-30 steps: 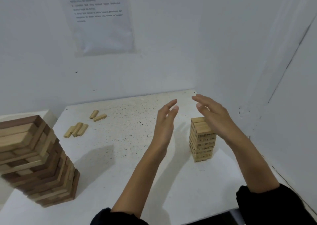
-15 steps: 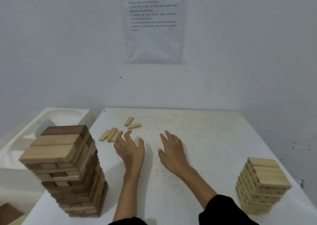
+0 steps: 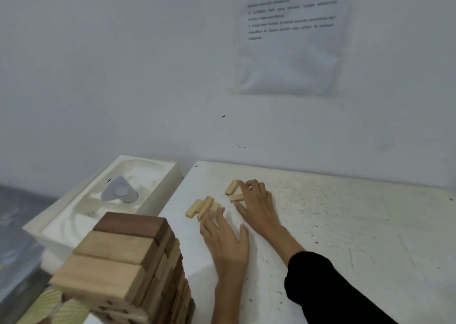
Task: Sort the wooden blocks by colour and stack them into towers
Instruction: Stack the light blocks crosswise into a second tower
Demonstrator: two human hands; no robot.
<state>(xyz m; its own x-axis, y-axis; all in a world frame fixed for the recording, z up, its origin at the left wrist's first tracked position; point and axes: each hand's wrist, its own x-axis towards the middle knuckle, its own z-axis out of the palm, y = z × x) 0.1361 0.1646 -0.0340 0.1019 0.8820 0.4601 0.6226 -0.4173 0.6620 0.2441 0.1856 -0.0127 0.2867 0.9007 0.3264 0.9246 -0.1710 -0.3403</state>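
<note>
At far left of table [image 3: 345, 225], head view | laying left hand [image 3: 227, 239] flat, fingers spread, touching trio [image 3: 202, 206] of pale blocks | curling right hand [image 3: 257, 206] round pair [image 3: 234, 192], probably gathering one colour for stacking | leaving mixed tower [image 3: 128, 262] at near-left corner unsorted
</note>
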